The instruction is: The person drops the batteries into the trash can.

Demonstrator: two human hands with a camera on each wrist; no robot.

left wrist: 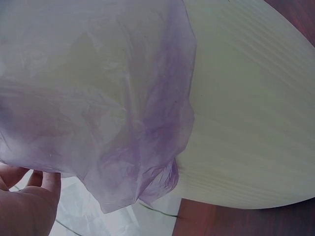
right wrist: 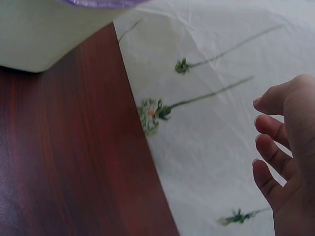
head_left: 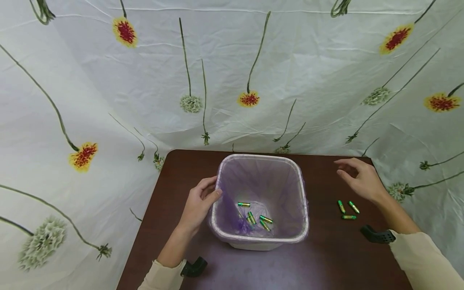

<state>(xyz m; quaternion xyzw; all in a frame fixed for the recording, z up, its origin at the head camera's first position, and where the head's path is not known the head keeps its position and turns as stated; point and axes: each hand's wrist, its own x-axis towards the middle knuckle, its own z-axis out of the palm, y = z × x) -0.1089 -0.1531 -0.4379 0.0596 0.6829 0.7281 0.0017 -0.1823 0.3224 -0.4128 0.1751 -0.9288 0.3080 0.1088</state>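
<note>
A pale bin (head_left: 250, 246) lined with a thin purple bag (head_left: 261, 173) stands mid-table. Its rim is held on the left side by my left hand (head_left: 195, 205), thumb at the edge and fingers outside. The left wrist view shows the bag's loose purple overhang (left wrist: 147, 123) against those fingers (left wrist: 50, 183). Several green and gold batteries (head_left: 266, 219) lie on the bin's floor. Three more batteries (head_left: 349, 217) rest on the table to the right. Just beyond them, my right hand (head_left: 364, 179) hovers with loosely bent fingers and nothing in it.
The dark brown table (head_left: 192, 165) has rounded far corners. White flower-printed cloth (head_left: 224, 48) hangs behind it and on both sides. Black wrist straps (head_left: 377, 235) sit at both cuffs.
</note>
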